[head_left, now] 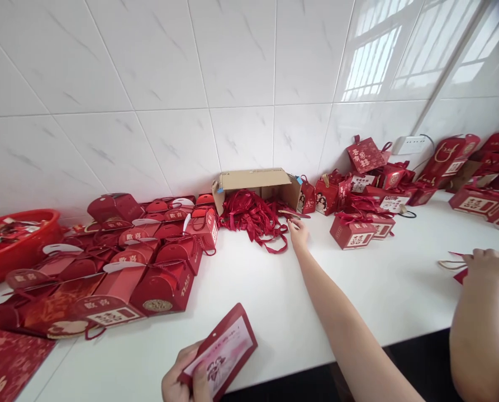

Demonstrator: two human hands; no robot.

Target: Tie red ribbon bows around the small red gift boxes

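Observation:
My left hand is closed on a flat, folded red gift box with a pale printed panel, held low at the near table edge. My right arm stretches far across the white table. My right hand is at the edge of a heap of red ribbons, its fingers drawn together on a ribbon strand. The ribbons spill from a cardboard box lying on its side against the tiled wall.
Several assembled red gift boxes crowd the left of the table, beside a red plastic basin. More red boxes and bags line the wall at right. Another person's hand rests on a red piece at the right edge.

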